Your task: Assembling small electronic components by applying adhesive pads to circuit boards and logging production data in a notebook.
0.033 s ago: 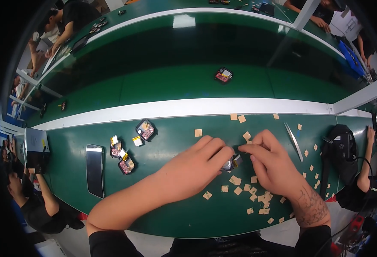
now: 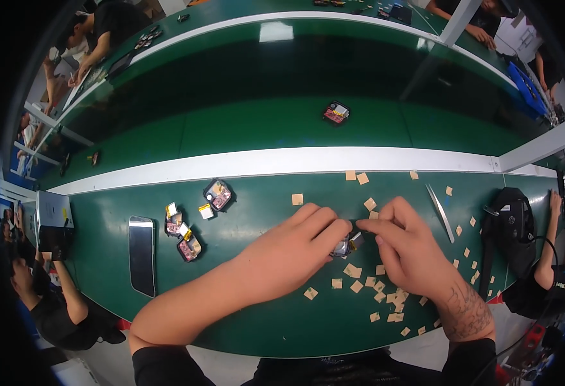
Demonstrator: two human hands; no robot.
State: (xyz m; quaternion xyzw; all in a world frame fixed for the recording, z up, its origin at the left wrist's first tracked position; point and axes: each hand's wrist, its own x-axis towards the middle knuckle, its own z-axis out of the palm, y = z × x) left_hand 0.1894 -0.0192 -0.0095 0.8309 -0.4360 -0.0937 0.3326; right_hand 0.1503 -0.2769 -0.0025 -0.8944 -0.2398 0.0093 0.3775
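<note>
My left hand (image 2: 305,243) curls over a small dark-cased electronic device (image 2: 341,248), which sticks out beneath its fingertips. Most of that case is hidden by the fingers. Close beside it on the right, my right hand (image 2: 404,248) has its thumb and index finger drawn together at the device's edge; what lies between them is too small to make out. A silvery flat piece (image 2: 356,239) shows between the two hands. Around and below the right hand lie several small tan square stickers (image 2: 352,271), some overlapping.
Left of my hands are open device cases (image 2: 218,195) with pink circuit boards and battery cells, and a phone (image 2: 142,256). Tweezers (image 2: 440,213) and a black bag (image 2: 512,215) lie right. A white rail (image 2: 282,161) crosses ahead; another case (image 2: 336,112) sits beyond. People work around.
The case beyond the white rail has shifted very slightly to the right. Both of my hands stay in nearly the same place.
</note>
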